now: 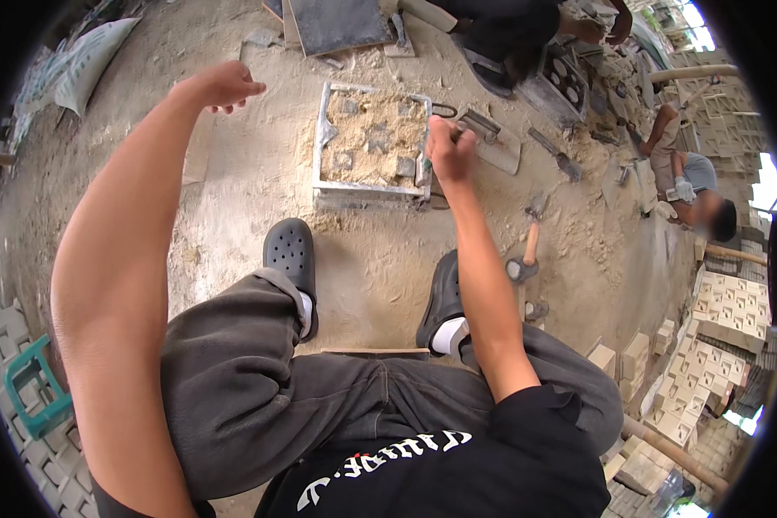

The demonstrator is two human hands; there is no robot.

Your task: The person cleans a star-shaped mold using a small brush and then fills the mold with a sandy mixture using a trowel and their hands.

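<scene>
Black printed shirt and grey trousers nearest, black clogs [290, 259] planted on sandy ground [233, 164]. Right hand [450, 148] fisted round a small tool at the right rim of the square metal mould [373, 142], sand-packed, grey cores showing. Left hand [220, 86] raised, loosely open, empty. Probably levelling; next calls for steady scraping.

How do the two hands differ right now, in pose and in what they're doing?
The right hand is closed in a fist around a small tool at the right edge of the sand-filled square mould; the left hand holds nothing, its fingers loosely curled. The right hand is over the mould's rim, while the left hand hangs over bare sandy ground, left of the mould. Both are bare, arms stretched forward.
</scene>
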